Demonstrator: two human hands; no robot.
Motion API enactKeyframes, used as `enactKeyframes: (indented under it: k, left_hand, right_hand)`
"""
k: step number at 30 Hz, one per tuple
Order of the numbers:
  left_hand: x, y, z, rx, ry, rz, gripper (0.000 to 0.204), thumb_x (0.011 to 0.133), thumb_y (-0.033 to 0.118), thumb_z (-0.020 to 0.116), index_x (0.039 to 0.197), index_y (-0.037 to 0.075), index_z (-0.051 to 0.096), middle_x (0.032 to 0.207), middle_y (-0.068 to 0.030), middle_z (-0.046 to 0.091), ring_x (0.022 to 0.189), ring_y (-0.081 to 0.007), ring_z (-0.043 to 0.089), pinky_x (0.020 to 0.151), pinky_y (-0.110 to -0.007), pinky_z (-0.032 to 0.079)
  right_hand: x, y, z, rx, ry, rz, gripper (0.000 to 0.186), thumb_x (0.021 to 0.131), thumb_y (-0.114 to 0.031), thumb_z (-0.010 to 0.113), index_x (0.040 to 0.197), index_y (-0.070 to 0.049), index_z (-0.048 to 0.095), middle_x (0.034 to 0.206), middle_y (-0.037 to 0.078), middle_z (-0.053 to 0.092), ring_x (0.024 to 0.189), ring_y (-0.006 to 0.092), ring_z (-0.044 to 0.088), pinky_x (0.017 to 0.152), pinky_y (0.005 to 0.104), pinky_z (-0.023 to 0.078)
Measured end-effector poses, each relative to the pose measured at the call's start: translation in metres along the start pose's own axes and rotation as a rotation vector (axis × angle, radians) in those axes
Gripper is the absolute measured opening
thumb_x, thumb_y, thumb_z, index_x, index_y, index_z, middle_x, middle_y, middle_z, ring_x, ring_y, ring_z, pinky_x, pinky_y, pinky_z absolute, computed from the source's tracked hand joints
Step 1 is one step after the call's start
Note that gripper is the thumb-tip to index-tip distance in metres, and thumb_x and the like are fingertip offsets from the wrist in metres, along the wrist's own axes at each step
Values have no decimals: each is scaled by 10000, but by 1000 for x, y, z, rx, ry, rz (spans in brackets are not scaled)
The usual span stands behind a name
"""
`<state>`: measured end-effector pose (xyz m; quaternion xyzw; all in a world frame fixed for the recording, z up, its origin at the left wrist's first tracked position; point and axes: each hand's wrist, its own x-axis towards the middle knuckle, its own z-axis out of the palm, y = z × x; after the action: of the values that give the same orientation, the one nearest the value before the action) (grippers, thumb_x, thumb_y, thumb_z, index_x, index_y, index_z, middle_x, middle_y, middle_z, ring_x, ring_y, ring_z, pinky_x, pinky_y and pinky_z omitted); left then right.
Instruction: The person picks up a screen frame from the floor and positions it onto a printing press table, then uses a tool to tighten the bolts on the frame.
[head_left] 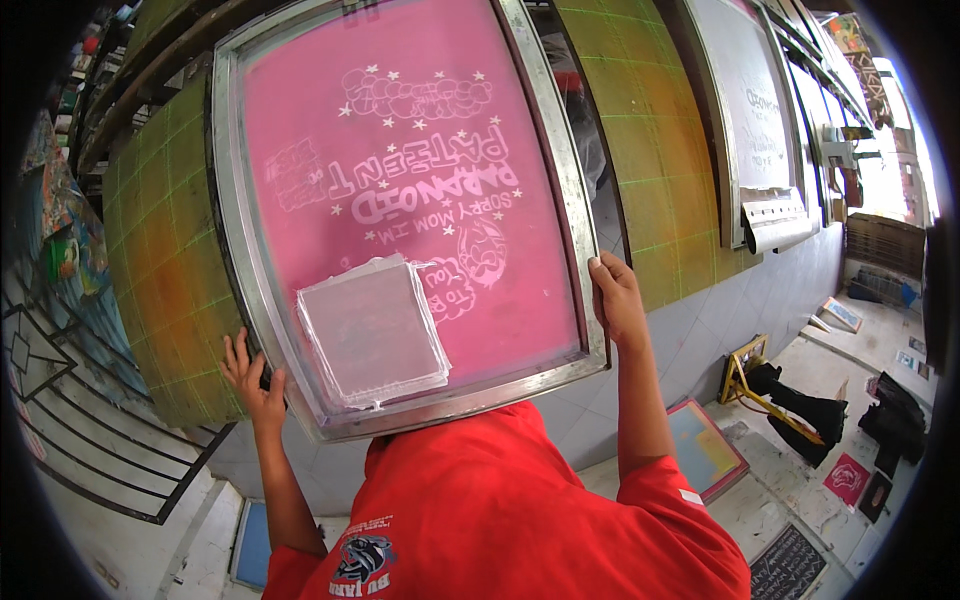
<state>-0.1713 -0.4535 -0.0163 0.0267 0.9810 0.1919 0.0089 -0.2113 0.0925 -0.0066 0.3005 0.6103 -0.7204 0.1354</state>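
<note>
I hold a large screen-printing frame (566, 180) of grey metal upright in front of me. Its mesh is pink and carries a pale mirrored design of lettering and stars. A translucent rectangular sheet (372, 330) is taped over the lower part of the mesh. My left hand (254, 381) grips the frame's lower left corner. My right hand (614, 298) grips its right edge near the bottom. My red shirt (520, 510) fills the lower middle, just under the frame's bottom rail.
Behind the frame stands a yellow-green gridded wall panel (160, 260). A second frame with pale mesh (750, 110) leans at the upper right. On the floor lie a coloured frame (705, 450), a yellow metal stand (745, 375) and black cloths (815, 415). A black metal grille (90, 420) is at left.
</note>
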Motion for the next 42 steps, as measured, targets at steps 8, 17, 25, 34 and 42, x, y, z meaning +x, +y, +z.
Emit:
enactKeyframes:
  k: [8,17,25,34,42]
  left_hand:
    - [1,6,-1,-35,19,-17,511,892,510,486,1010,34,632,1483,-134,367,1416,-400,187,1089,-647,4]
    - [0,5,1,-47,40,-7,464,890,484,510,1018,56,632,1481,-128,377,1420,-394,184,1092,-643,5]
    - [0,2,1,-48,45,-2,484,891,508,506,1016,57,631,1476,-132,386,1419,-396,188,1091,-645,7]
    - [0,0,1,-27,47,38,473,907,490,494,1030,43,584,1481,-121,380,1421,-390,186,1095,-635,-2]
    - [4,6,0,-53,69,8,481,880,507,524,950,40,618,1462,-143,400,1409,-409,206,1080,-654,5]
  right_hand:
    - [-1,-3,7,66,-25,-74,285,983,-147,494,1153,74,552,1020,60,622,881,79,550,783,208,429]
    - [-5,-11,9,9,4,-23,305,983,-138,488,1184,85,545,1035,70,626,878,74,557,767,200,435]
    - [-3,-4,7,20,5,-45,295,976,-145,491,1176,60,558,950,24,607,770,35,505,653,169,385]
    - [-4,-14,16,-51,59,-19,152,968,-183,499,943,-50,568,660,-98,413,485,-3,289,427,190,212]
    - [7,-31,22,-82,22,-49,170,983,-214,472,981,-62,549,653,-97,430,406,1,266,364,184,196]
